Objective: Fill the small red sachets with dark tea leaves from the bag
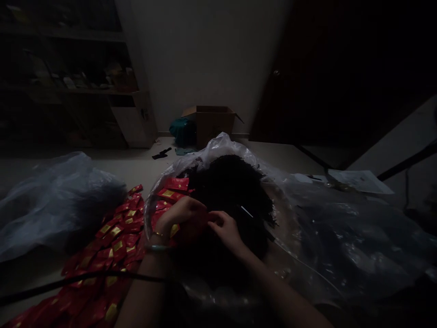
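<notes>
The room is very dim. My left hand [182, 216] and my right hand [225, 228] meet over a heap of black strands [235, 187] lying in an open clear plastic bag [218, 148]. Both hands have curled, pinching fingers that touch each other. The left seems to grip a small red packet, though the dark hides it. A thin pale stick [246, 211] pokes out of the black heap just right of my right hand. Red packets with gold squares [116, 232] are strewn to the left of my left wrist, which wears bangles.
A crumpled clear bag [51, 200] lies at the left. More clear plastic [358, 237] with dark contents spreads to the right. An open cardboard box [211, 120] and a teal bundle [182, 130] stand by the far wall. Shelves [68, 86] fill the back left. Papers [358, 180] lie right.
</notes>
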A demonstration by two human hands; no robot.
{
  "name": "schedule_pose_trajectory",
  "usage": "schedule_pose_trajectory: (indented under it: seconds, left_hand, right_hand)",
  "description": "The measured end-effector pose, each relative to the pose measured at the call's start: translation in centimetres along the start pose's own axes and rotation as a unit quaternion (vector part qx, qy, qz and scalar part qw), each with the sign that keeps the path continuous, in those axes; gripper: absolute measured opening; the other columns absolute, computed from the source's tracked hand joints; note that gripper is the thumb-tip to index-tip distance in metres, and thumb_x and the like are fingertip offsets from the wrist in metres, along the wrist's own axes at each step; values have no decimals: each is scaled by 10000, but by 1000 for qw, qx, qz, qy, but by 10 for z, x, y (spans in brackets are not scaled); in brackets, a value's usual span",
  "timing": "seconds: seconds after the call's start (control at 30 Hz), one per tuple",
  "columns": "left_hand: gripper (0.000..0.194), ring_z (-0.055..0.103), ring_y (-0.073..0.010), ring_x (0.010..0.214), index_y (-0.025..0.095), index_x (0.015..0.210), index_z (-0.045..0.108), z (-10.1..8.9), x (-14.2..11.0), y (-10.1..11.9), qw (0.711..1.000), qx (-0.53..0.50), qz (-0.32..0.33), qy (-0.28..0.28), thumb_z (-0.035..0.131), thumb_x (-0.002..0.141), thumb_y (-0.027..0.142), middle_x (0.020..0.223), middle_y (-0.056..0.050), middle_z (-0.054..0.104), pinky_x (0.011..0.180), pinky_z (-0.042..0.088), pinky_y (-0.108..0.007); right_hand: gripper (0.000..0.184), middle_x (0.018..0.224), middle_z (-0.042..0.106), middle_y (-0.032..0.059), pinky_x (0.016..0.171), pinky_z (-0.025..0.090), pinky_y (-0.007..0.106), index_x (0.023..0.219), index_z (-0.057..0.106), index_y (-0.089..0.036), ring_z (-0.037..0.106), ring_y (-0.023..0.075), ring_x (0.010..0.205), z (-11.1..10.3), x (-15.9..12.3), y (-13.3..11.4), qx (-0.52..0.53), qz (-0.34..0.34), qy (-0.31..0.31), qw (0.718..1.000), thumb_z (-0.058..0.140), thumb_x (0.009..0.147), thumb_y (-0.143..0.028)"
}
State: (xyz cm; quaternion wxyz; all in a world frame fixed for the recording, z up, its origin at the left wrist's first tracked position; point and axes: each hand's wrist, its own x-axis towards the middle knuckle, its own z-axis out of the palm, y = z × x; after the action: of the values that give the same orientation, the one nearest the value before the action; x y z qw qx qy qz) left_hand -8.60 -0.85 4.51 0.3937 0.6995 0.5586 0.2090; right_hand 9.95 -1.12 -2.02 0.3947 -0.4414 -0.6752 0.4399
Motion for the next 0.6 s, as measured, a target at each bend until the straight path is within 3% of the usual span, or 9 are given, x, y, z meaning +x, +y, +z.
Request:
schedule_pose_trajectory:
  seconds: [0.13,0.3,0.6]
  left_hand:
    - [440,647,-192,883,147,1006,707,-2,1,2,999,18,-5,31,484,630,92,994,-48,727,784,491,-272]
    - [413,654,-182,873,164,992,711,-2,-1,5,997,32,-1,66,501,644,90,980,-38,732,786,494,-263]
    - [333,661,-184,842,139,956,713,5,-3,15,997,23,13,67,529,679,114,928,-51,735,733,492,-244]
  right_hand:
    - [141,866,673,54,759,536,335,852,687,-198,641,200,821,-5,0,-10,13,-21,32,999,609,743,-240]
    - [120,918,644,58,684,533,300,816,696,-214,626,188,817,-3,-4,-14,-5,-49,53,997,615,753,-276]
    - [132,838,698,48,745,529,331,841,681,-201,652,202,797,0,-7,-12,0,-34,73,997,612,765,-284]
